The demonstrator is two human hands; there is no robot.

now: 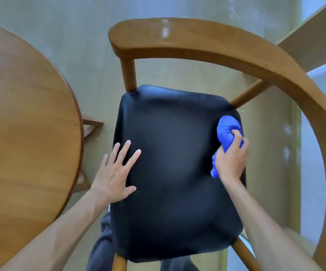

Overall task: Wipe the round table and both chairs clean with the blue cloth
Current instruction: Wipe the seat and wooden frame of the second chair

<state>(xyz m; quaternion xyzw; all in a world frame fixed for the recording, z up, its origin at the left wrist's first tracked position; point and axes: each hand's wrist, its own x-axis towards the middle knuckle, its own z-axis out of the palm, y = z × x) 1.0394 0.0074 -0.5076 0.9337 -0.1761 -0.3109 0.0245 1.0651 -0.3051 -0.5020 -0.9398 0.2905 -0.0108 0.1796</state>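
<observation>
A wooden chair with a curved backrest (pixel 207 40) stands below me, its black padded seat (pixel 170 173) filling the middle of the view. My right hand (pixel 231 159) grips the bunched blue cloth (pixel 226 132) and presses it on the seat's right edge. My left hand (pixel 117 171) lies flat with fingers spread on the seat's left edge. The round wooden table (pixel 25 133) fills the left side. Only this one chair is in view.
Pale green floor (pixel 91 61) lies beneath the furniture. The table's wooden base (pixel 90 124) shows between table and chair. A light wooden panel (pixel 314 42) crosses the upper right corner. My dark trouser legs (pixel 101 241) are at the seat's near edge.
</observation>
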